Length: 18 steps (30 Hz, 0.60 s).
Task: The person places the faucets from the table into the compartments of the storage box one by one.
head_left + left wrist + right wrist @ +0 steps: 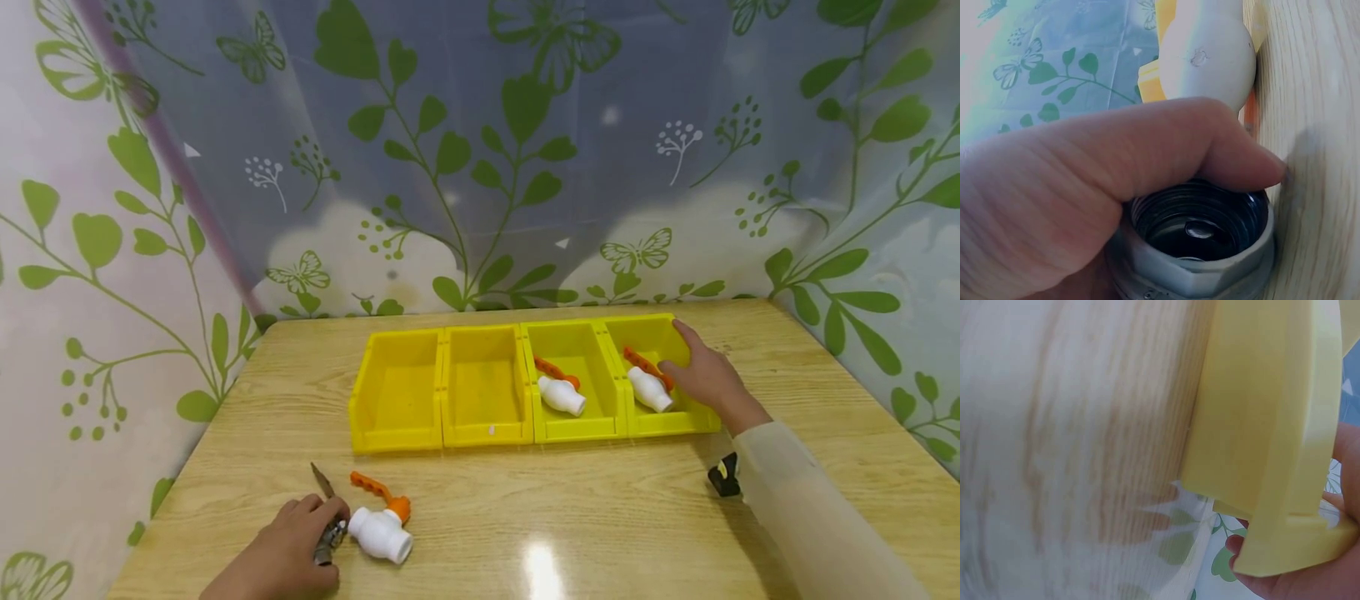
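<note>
At the front left, the left hand [288, 546] curls round a metal valve [327, 542] with a lever; in the left wrist view its thumb lies over the threaded opening of the metal valve [1200, 269]. Just right of it lies a white valve [381, 535] with an orange handle. The right hand [708, 379] grips the right side wall of the rightmost yellow bin [708, 419], thumb inside and fingers outside. In that bin is a white valve [649, 390] with an orange handle. The right wrist view shows the fingers round the edge of the yellow bin [1254, 419].
Four yellow bins stand joined in a row. The third holds another white valve [562, 396] with an orange handle; a small white bit [492, 430] is at the second bin's front. A black object [723, 476] lies beside the right forearm. Patterned cloth hangs behind the wooden table [600, 517].
</note>
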{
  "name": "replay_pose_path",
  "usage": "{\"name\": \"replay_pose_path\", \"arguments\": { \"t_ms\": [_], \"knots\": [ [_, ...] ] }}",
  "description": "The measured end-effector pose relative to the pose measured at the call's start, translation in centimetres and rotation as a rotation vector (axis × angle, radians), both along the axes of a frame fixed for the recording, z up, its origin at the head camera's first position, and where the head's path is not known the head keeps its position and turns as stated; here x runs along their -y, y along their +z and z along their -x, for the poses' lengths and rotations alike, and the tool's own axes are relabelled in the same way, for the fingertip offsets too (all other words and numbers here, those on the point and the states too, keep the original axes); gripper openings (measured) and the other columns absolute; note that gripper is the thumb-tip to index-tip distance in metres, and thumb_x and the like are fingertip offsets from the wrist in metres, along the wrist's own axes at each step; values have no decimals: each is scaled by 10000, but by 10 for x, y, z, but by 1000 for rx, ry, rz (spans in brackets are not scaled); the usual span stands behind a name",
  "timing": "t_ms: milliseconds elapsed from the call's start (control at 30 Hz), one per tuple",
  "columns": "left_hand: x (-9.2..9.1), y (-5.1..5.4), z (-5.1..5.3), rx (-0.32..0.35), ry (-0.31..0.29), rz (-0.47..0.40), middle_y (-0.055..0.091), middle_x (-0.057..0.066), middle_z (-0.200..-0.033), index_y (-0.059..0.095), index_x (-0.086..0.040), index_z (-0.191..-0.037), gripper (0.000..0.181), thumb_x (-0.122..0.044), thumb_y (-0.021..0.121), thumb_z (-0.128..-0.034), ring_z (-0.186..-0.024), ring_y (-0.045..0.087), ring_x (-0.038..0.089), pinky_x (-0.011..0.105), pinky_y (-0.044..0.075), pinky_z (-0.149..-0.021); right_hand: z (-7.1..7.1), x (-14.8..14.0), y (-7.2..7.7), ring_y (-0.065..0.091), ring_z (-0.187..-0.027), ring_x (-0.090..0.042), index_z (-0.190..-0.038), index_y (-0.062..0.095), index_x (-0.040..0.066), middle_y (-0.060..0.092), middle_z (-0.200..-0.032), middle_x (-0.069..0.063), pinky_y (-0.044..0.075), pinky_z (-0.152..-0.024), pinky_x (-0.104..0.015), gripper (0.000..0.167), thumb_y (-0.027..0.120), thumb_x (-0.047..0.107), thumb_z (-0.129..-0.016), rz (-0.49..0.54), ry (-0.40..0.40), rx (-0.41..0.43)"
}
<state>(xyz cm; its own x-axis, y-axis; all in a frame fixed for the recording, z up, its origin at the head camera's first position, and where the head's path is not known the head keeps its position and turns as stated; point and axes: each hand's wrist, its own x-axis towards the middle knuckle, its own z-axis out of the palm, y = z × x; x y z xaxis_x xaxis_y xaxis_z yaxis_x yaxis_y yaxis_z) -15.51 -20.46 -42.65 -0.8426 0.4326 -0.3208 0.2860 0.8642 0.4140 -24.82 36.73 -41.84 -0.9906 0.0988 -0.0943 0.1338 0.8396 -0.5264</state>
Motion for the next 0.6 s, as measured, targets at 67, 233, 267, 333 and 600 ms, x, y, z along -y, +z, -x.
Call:
{"name": "replay_pose_path", "arguments": {
  "t_ms": [67, 233, 267, 333, 600],
  "knots": [
    [0, 1, 0, 3, 4, 3, 532, 21, -1015, 581, -212, -1127, 502, -175, 737, -651, -850, 434, 230, 427, 424, -678, 0, 0, 0, 349, -483, -167, -1566, 12, 74, 593, -1001, -255, 373, -597, -378, 810, 500, 330, -972, 0, -3, 2],
    [1, 3, 1, 4, 0, -4, 531, 21, -997, 592, -204, -1126, 489, -178, 736, -660, -838, 438, 229, 415, 422, -671, 0, 0, 0, 341, -476, -157, -1566, 11, 74, 591, -903, -186, 358, -562, -354, 811, 496, 325, -966, -1, -6, 3],
    [2, 3, 1, 0, -6, -9, 530, 22, -993, 592, -203, -1124, 484, -180, 739, -663, -834, 437, 229, 414, 421, -671, 0, -1, 0, 340, -477, -157, -1565, 14, 71, 593, -912, -185, 357, -564, -354, 809, 497, 322, -966, 2, -6, 3],
    [2, 4, 2, -5, -13, -12, 532, 28, -989, 594, -201, -1123, 480, -183, 746, -668, -832, 439, 229, 417, 424, -679, -1, 0, 1, 330, -472, -153, -1565, 14, 71, 593, -909, -193, 354, -560, -355, 809, 499, 321, -968, 9, -5, 4],
    [3, 5, 5, -32, -2, 0, 538, 34, -1005, 598, -215, -1100, 467, -178, 767, -666, -847, 462, 221, 432, 453, -722, -3, 4, 4, 329, -469, -156, -1564, 23, 65, 515, -1239, -361, 358, -558, -352, 801, 500, 320, -974, 17, 0, -6]
  ]
}}
